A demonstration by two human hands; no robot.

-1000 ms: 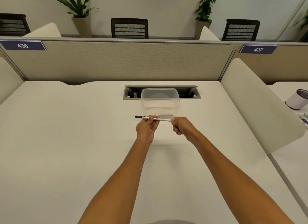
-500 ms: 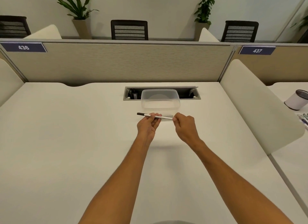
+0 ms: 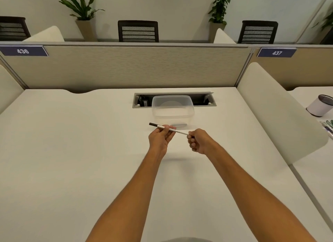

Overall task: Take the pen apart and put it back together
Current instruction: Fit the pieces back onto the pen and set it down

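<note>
A slim white pen (image 3: 181, 132) with a black end pointing left is held above the white desk, slanting down to the right. My left hand (image 3: 160, 140) pinches its barrel near the middle, palm up. My right hand (image 3: 199, 141) is closed around the pen's right end, which is hidden inside the fist. A small dark part lies inside the clear plastic container (image 3: 173, 108) just behind the hands.
A cable slot (image 3: 140, 101) is cut into the desk behind the container. Beige partitions close off the back and right side (image 3: 277, 112). On the neighbouring desk at right stand a white cup (image 3: 319, 108) and some pens (image 3: 328, 126).
The pen has tilted, its black end rising and its right end dropping. My right hand has turned and curled into a fist around the right end.
</note>
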